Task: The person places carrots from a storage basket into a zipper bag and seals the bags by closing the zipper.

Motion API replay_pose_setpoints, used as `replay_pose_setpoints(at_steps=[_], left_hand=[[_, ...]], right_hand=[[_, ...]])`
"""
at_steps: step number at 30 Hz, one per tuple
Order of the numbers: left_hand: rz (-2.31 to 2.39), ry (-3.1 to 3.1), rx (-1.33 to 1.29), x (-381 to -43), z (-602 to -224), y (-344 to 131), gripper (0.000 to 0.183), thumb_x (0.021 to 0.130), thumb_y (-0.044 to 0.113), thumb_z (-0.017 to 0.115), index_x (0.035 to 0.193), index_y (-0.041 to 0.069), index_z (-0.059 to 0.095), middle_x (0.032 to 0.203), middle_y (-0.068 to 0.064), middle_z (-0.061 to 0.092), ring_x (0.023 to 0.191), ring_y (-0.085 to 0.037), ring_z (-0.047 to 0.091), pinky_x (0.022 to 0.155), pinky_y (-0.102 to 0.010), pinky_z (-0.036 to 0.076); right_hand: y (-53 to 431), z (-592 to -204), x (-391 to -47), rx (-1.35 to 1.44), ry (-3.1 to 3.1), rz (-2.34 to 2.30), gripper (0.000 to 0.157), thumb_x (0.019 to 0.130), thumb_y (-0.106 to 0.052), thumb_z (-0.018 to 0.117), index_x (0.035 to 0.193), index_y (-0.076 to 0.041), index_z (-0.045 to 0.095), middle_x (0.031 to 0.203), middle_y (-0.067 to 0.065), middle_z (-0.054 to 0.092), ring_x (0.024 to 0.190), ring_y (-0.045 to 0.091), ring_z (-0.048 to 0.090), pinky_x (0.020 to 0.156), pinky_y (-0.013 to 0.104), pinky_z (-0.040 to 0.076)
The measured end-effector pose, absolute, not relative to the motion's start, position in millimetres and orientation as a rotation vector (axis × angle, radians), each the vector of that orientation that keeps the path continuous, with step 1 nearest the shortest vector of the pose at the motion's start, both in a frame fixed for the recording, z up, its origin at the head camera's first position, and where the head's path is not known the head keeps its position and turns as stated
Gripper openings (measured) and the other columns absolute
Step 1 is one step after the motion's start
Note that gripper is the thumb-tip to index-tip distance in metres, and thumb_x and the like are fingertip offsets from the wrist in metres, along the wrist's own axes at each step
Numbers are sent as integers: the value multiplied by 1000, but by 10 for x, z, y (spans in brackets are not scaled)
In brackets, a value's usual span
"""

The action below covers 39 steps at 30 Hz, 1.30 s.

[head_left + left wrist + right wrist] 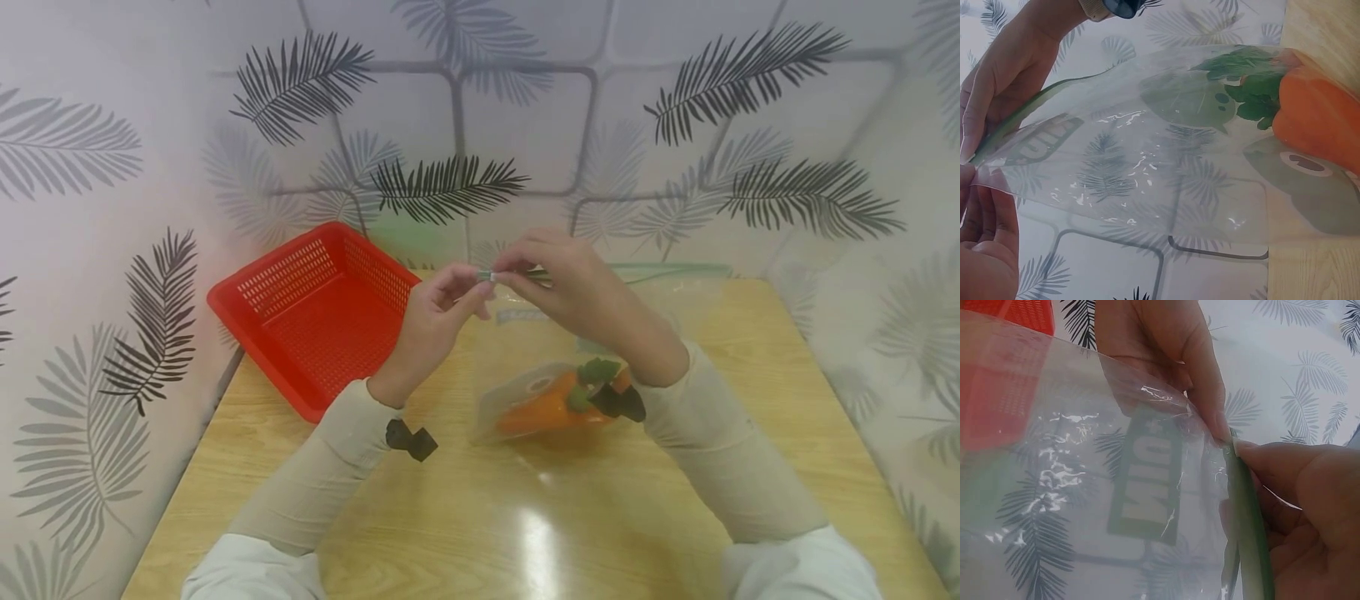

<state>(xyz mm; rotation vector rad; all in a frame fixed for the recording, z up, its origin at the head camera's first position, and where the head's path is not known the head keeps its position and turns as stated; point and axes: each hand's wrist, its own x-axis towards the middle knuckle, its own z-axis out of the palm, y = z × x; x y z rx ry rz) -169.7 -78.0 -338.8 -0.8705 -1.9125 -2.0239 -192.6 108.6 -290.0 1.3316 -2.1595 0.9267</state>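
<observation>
A clear plastic zip bag (1110, 169) with a green strip along its mouth hangs from both hands over the table. My left hand (435, 312) pinches one end of the green strip (1250, 531) at the bag's top corner. Right beside it, my right hand (573, 279) pinches the same strip between thumb and finger, the two sets of fingertips almost meeting. Low in the bag lies an orange vegetable-like thing (1319, 119), with green leaves (1260, 94) next to it. Pale green printing (1147, 478) shows on the bag's side.
A red perforated plastic basket (318, 333) stands at the table's back left, just beyond my left forearm. The wooden table (450, 517) ends against a leaf-patterned covering (525, 125) at the back and sides.
</observation>
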Motion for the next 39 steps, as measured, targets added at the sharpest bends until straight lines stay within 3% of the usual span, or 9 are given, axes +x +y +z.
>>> replay_pose_setpoints(at_steps=[5, 13, 26, 39], left_hand=[[-2040, -1901, -866, -1691, -3405, -780, 11, 89, -7, 55, 99, -10, 56, 91, -30, 54, 68, -27, 55, 71, -30, 52], [-2052, -1888, -857, -1803, -3556, -798, 12, 87, -8, 57, 99, -8, 57, 87, -12, 60, 68, -26, 57, 73, -32, 52], [-2047, -1867, -845, -1813, -3587, -810, 11, 87, -5, 59, 98, -6, 58, 84, -13, 61, 67, -23, 58, 74, -33, 53], [-1993, -1937, -791, -1675, -3424, -825, 10, 88, -7, 57, 96, -11, 56, 84, -27, 57, 67, -23, 58, 74, -29, 51]], right_hand=[[1103, -2900, -1910, 1334, -2159, 944, 11, 83, 0, 68, 93, -4, 68, 89, 2, 64, 85, 14, 59, 76, 27, 48], [1163, -2899, -1896, 1327, -2181, 955, 11, 83, -1, 68, 93, -4, 68, 91, 2, 64, 85, 13, 59, 76, 25, 48], [1257, -2921, -1919, 1326, -2153, 940, 14, 80, 3, 70, 92, -3, 68, 89, 3, 64, 80, 11, 58, 71, 21, 48], [1433, -2939, -1929, 1252, -2253, 893, 13, 82, -1, 68, 95, -4, 68, 90, 1, 65, 80, 11, 59, 72, 23, 48]])
